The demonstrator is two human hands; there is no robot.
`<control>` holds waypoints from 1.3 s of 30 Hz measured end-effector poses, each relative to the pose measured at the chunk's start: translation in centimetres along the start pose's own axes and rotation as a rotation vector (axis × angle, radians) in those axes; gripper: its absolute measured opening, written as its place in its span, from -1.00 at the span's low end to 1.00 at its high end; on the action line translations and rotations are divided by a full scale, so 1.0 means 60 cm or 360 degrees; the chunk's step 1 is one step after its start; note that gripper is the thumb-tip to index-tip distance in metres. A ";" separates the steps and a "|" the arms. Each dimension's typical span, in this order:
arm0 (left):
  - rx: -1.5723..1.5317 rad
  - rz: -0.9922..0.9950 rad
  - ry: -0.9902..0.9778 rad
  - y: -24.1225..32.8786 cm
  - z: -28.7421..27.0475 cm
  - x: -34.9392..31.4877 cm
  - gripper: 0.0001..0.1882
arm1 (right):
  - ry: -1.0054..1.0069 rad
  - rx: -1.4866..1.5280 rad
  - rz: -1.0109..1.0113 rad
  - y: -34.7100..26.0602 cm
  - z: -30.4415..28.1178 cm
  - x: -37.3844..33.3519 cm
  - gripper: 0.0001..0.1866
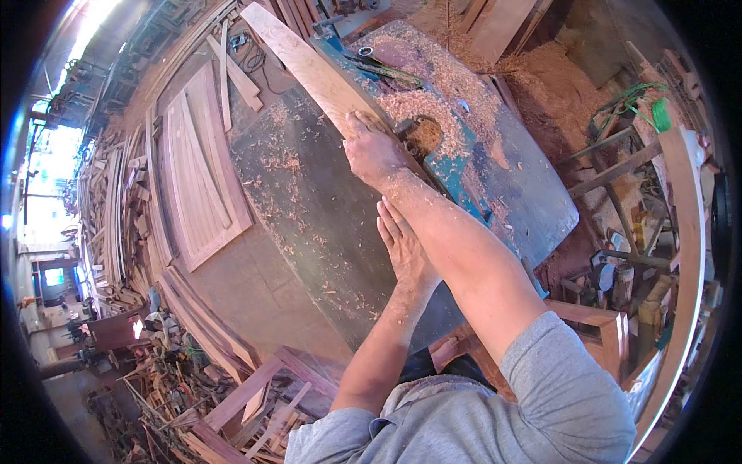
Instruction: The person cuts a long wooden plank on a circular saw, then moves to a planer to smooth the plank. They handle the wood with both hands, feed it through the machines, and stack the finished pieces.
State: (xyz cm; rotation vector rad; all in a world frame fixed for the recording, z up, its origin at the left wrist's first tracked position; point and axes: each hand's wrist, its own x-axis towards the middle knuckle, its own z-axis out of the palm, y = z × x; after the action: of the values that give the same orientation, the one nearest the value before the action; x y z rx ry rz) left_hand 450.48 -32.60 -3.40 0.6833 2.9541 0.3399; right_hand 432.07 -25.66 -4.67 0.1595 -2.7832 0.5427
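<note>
A long pale wooden board (309,66) lies slantwise along the blue edge of a machine, its far end reaching past the table. My right hand (372,153) rests flat on the board's top, fingers stretched forward, next to a round opening (425,138) filled with shavings. My left hand (406,243) is open, with straight fingers, close under my right forearm. Whether its fingertips touch the board's near end or the forearm, I cannot tell. The dark machine table (309,201) beneath is strewn with shavings. My right forearm hides the near part of the board.
A wrench (390,73) lies on the shaving-covered grey-blue machine top (533,201) to the right. Wooden panels (201,170) lie on the floor at left, beside stacked strips (116,209). Wood frames (270,387) stand at the lower left, and a curved board (684,255) at the right.
</note>
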 end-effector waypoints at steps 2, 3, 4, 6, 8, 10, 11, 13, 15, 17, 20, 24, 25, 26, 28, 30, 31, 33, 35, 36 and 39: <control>-0.0015 0.0005 0.0024 -0.013 -0.004 0.018 0.02 | 0.0060 0.0028 -0.0001 0.002 0.010 0.023 -0.61; -0.0009 0.0015 0.0048 -0.019 -0.005 0.028 0.02 | 0.0049 -0.0004 -0.0031 0.005 0.017 0.035 -0.62; -0.0015 0.0033 0.0076 -0.026 -0.006 0.038 0.01 | 0.0002 -0.0035 -0.0052 0.009 0.025 0.048 -0.63; -0.0005 0.0028 0.0125 -0.043 -0.006 0.068 0.00 | -0.0011 -0.0049 -0.0067 0.015 0.044 0.074 -0.64; -0.0007 0.0049 0.0178 -0.060 -0.005 0.097 -0.01 | 0.0014 -0.0006 -0.0041 0.016 0.065 0.101 -0.65; 0.0028 0.0077 0.0208 -0.077 -0.005 0.116 -0.01 | -0.0044 -0.0106 -0.0090 0.014 0.081 0.133 -0.65; -0.0026 0.0056 0.0208 -0.082 -0.003 0.125 -0.02 | -0.0138 -0.0155 -0.0089 0.014 0.085 0.143 -0.64; -0.0054 0.0070 0.0259 -0.092 0.000 0.137 -0.03 | -0.0114 -0.0093 -0.0065 0.013 0.081 0.164 -0.65; -0.0068 0.0055 0.0253 -0.101 0.003 0.143 -0.06 | -0.0194 -0.0088 -0.0048 0.006 0.056 0.170 -0.64; -0.0034 0.0120 0.0277 -0.104 0.005 0.145 -0.10 | -0.0315 -0.0136 -0.0068 -0.012 0.003 0.155 -0.60; 0.0113 0.0208 0.0396 -0.102 0.006 0.147 -0.16 | 0.0156 0.0877 0.0370 -0.067 -0.106 0.028 -0.63; -0.0056 0.0018 0.0520 -0.078 0.000 0.142 -0.22 | 0.0320 0.0773 0.0113 -0.106 -0.245 -0.304 -0.57; -0.0041 -0.0047 0.0490 -0.072 -0.004 0.146 -0.22 | 0.0320 0.0641 0.0139 -0.109 -0.261 -0.381 -0.73; -0.0024 -0.0087 0.0523 -0.068 -0.009 0.147 -0.23 | 0.0412 0.0509 0.0079 -0.107 -0.268 -0.441 -0.79; -0.0059 -0.0146 0.0409 -0.062 -0.018 0.144 -0.24 | 0.0080 0.0336 0.0095 -0.086 -0.271 -0.524 -0.77; -0.0085 -0.0147 0.0372 -0.061 -0.026 0.145 -0.24 | -0.0010 0.0254 0.0095 -0.072 -0.260 -0.555 -0.76; -0.0091 -0.0164 0.0328 -0.062 -0.029 0.146 -0.24 | -0.0009 0.0246 0.0108 -0.069 -0.252 -0.558 -0.75; -0.0108 -0.0178 0.0342 -0.065 -0.032 0.149 -0.24 | 0.0035 0.0233 0.0094 -0.067 -0.242 -0.548 -0.79; -0.0123 -0.0186 0.0335 -0.069 -0.032 0.155 -0.24 | 0.0109 0.0206 0.0044 -0.069 -0.236 -0.535 -0.86; -0.0101 -0.0186 0.0339 -0.071 -0.032 0.160 -0.25 | 0.0106 0.0209 0.0030 -0.069 -0.233 -0.529 -0.85; -0.0044 -0.0180 0.0352 -0.085 -0.033 0.181 -0.24 | 0.0109 0.0219 0.0011 -0.067 -0.221 -0.510 -0.81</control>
State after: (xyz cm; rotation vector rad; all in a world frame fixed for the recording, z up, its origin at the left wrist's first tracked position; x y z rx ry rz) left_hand 438.32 -32.62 -3.08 0.5026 3.1723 0.4748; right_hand 465.35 -22.73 -1.11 0.1577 -2.6813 0.7281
